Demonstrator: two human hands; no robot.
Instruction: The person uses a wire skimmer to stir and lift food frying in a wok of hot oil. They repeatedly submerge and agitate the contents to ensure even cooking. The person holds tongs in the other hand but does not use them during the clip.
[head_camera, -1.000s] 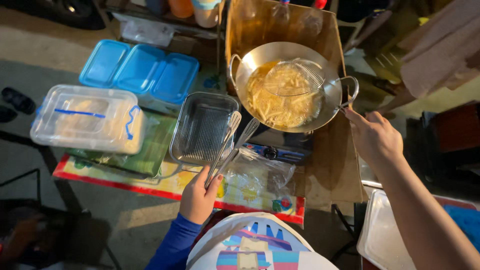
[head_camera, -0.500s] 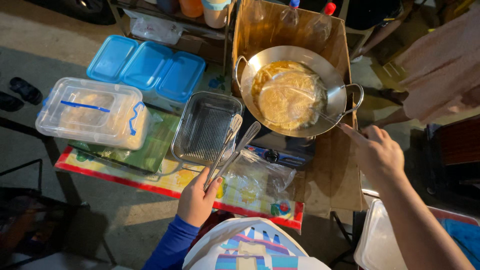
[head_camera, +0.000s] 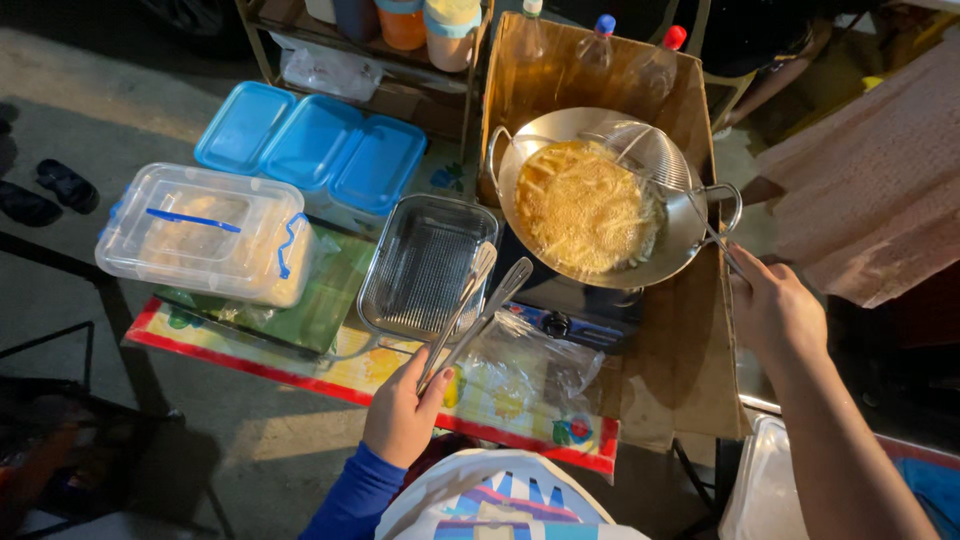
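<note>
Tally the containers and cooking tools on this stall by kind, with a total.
Blue-lidded boxes: 3
Clear tub: 1
Mesh basket: 1
Wok: 1
Tongs, in the left hand: 1
Wire skimmer, handle at the right hand: 1
Total: 8

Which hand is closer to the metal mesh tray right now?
Left. The left hand holds tongs just below the mesh tray, their tips over its right edge. The right hand is farther right, beyond the wok, gripping the skimmer handle.
</note>
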